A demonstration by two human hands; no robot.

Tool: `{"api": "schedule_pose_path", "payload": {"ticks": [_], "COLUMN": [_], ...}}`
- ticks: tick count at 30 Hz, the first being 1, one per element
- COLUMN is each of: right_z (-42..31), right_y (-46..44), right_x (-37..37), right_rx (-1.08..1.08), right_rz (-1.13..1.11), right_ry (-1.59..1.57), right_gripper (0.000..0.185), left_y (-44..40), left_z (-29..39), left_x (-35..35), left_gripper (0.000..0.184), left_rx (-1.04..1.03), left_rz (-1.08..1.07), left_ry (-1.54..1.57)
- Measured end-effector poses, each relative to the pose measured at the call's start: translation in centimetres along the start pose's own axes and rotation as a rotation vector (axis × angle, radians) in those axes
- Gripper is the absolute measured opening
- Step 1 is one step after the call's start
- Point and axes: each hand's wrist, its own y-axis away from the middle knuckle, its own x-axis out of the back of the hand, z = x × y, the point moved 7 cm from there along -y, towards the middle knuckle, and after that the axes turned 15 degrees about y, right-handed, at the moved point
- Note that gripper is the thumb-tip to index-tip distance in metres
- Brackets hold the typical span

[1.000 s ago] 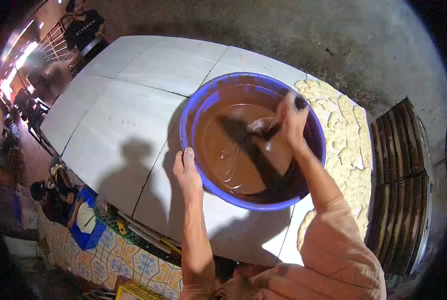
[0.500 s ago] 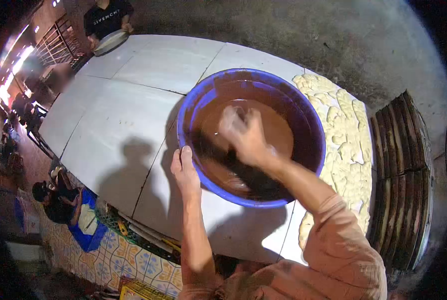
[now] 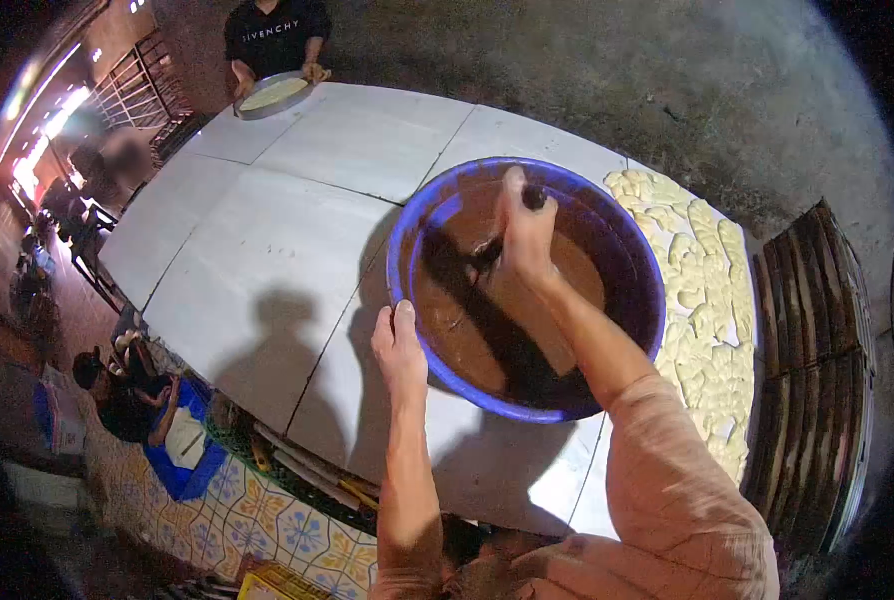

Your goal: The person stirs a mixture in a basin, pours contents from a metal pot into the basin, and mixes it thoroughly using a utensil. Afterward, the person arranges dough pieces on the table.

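A large blue plastic basin (image 3: 399,290) stands on the white tiled table, holding brown liquid (image 3: 577,265). My left hand (image 3: 400,345) is closed on the basin's near left rim, thumb on top. Over the liquid, my right hand (image 3: 529,235) is wrapped round an upright tool with a dark handle (image 3: 534,196), whose rounded end sticks up out of the fist. The tool's lower part is hidden by the hand and the liquid, so its kind does not show. Shadow from my arm falls across the liquid.
Pale lumpy dough (image 3: 702,290) covers the table's right end. Stacked dark trays (image 3: 817,370) stand beyond it. At the far left corner a person (image 3: 277,40) holds a round pan (image 3: 273,95). Another person (image 3: 127,395) sits low by a blue crate (image 3: 182,480).
My right hand has swung to the far side of the basin with the tool, its handle now showing clearly. The left hand stays on the rim. The view has shifted slightly.
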Motion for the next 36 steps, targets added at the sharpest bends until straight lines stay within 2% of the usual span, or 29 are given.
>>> {"api": "schedule_pose_path", "payload": {"ticks": [1,3,4,5,6,7,8,10,11,12,14,15,17,18,20,21,22,24,26,27,30,31,32,33,34,36], "right_z": [-1.4,-3.7,-3.3,-2.1,-0.1,1.4,4.2,5.2,4.5,5.2,2.8,2.9,-1.6,-3.2,1.2,3.3,3.7,5.9,8.7,6.8,0.6,0.6,1.3,2.9,3.9,4.5], "right_y": [2.6,7.2,7.6,5.7,3.6,1.4,-1.4,-3.0,-3.1,-2.7,1.1,3.4,7.7,8.0,3.6,2.4,-0.2,-3.8,-4.7,-3.0,7.4,8.6,6.7,3.6,1.9,0.5], "right_x": [-0.4,-1.3,-0.2,2.2,5.1,8.2,10.8,11.2,9.4,7.1,2.0,-0.8,-1.9,0.0,5.3,8.1,11.6,15.5,14.3,10.8,4.9,5.5,7.5,10.7,13.8,18.1], "right_rx": [0.299,0.574,0.585,0.338,0.019,-0.051,-0.074,-0.011,0.05,-0.074,-0.085,-0.116,0.241,0.624,-0.022,-0.311,-0.141,-0.075,0.054,0.064,0.785,0.827,0.618,0.132,-0.055,0.021], "right_rz": [-0.05,-0.482,-0.487,-0.281,-0.058,0.148,0.222,0.45,0.435,0.369,0.171,-0.018,-0.517,-0.305,-0.188,-0.071,0.085,0.336,0.482,0.399,0.042,-0.086,-0.079,0.031,0.18,0.381], "right_ry": [0.122,0.249,0.358,0.376,0.266,0.179,0.016,-0.112,-0.157,-0.142,-0.108,-0.195,0.182,0.529,0.368,0.241,0.418,0.213,0.54,0.297,0.795,0.925,0.875,0.545,0.336,0.109], "right_gripper": [0.038,0.036,0.037,0.038,0.041,0.044,0.036,0.041,0.044,0.044,0.042,0.039,0.021,0.023,0.041,0.051,0.055,0.06,0.059,0.055,0.035,0.032,0.029,0.03,0.033,0.047], "left_y": [-0.3,-0.4,-0.1,0.2,0.3,0.0,-0.3,-0.2,-0.2,0.1,0.0,0.3,0.2,0.3,0.4,0.1,-0.2,0.1,-0.2,-0.4,-0.3,-0.3,-0.4,-0.6,-0.8,-0.5], "left_z": [-0.7,-1.5,-0.7,-0.3,-0.1,0.1,-0.2,-0.4,-0.3,-0.7,-1.4,-0.7,-1.0,-0.7,0.3,-0.2,-0.6,-0.6,-1.0,-1.0,-1.1,-1.0,-0.8,-1.2,-1.9,-1.6], "left_x": [0.2,0.1,0.2,0.0,0.0,0.0,0.0,-0.3,-0.3,-0.1,-0.2,-0.5,-0.6,-0.6,-0.2,-0.3,0.2,-0.1,-0.4,-0.7,-0.6,-0.5,-0.3,-0.1,0.0,-0.4], "left_gripper": [0.032,0.033,0.031,0.03,0.03,0.029,0.029,0.028,0.028,0.027,0.026,0.027,0.025,0.025,0.024,0.023,0.023,0.024,0.023,0.023,0.025,0.025,0.025,0.025,0.024,0.023], "left_rx": [0.014,0.059,-0.008,0.05,0.1,0.067,0.038,0.027,0.045,0.07,0.066,0.093,0.133,0.12,0.095,0.061,0.053,0.059,0.057,0.092,0.124,0.102,0.076,0.086,0.09,0.086], "left_rz": [-0.001,-0.013,0.0,-0.003,-0.004,-0.009,-0.008,-0.018,-0.018,-0.018,-0.019,-0.021,0.01,0.001,-0.005,-0.044,-0.006,0.045,-0.022,-0.012,-0.033,-0.041,-0.044,-0.052,-0.052,-0.022], "left_ry": [0.035,0.104,-0.022,0.01,0.042,0.035,0.031,0.059,0.092,0.121,0.134,0.153,0.23,0.152,0.014,0.098,0.108,0.115,0.161,0.207,0.249,0.189,0.136,0.113,0.097,0.138]}}
